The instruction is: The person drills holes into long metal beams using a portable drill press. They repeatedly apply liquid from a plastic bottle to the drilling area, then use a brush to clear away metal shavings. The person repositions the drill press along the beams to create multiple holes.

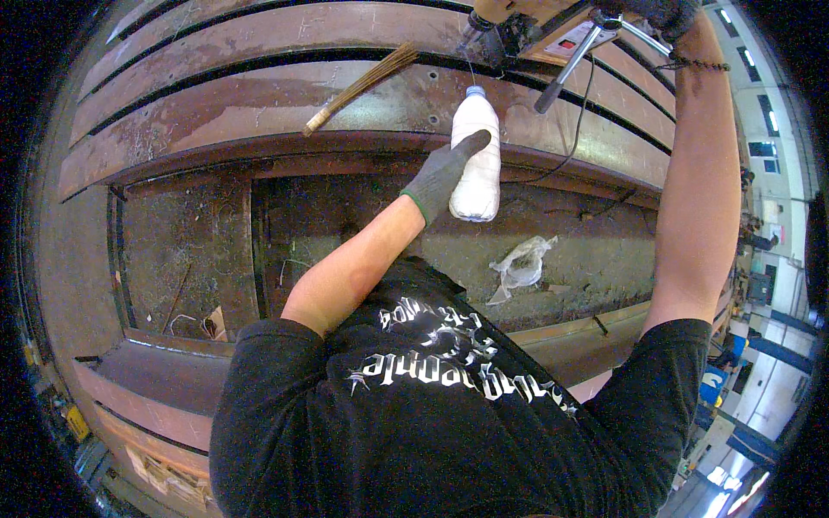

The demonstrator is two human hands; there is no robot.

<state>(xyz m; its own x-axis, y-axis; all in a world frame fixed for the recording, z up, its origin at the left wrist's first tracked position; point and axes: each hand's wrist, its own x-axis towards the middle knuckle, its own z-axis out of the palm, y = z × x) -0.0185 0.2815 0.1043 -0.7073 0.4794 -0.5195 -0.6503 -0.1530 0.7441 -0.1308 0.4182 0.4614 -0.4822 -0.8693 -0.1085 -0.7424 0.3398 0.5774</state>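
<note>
My left hand point(445, 173), in a grey glove with a green cuff, is wrapped round a white plastic bottle point(477, 164). The bottle's blue cap points away from me, toward the lower end of a drilling machine point(496, 43). A thin pale line runs from the cap toward the tool end; I cannot tell if it is liquid. My right hand point(669, 13), in a dark glove, is at the machine's side at the top right, by its metal feed handles point(579, 56). The picture's edge and the blur hide those fingers.
A straw hand brush point(363, 86) lies on the slotted steel beams point(285, 108), left of the bottle. A dark cable point(585, 121) hangs from the machine. Crumpled clear plastic point(522, 263) lies on the floor between the beams. At the far right, people stand in the workshop.
</note>
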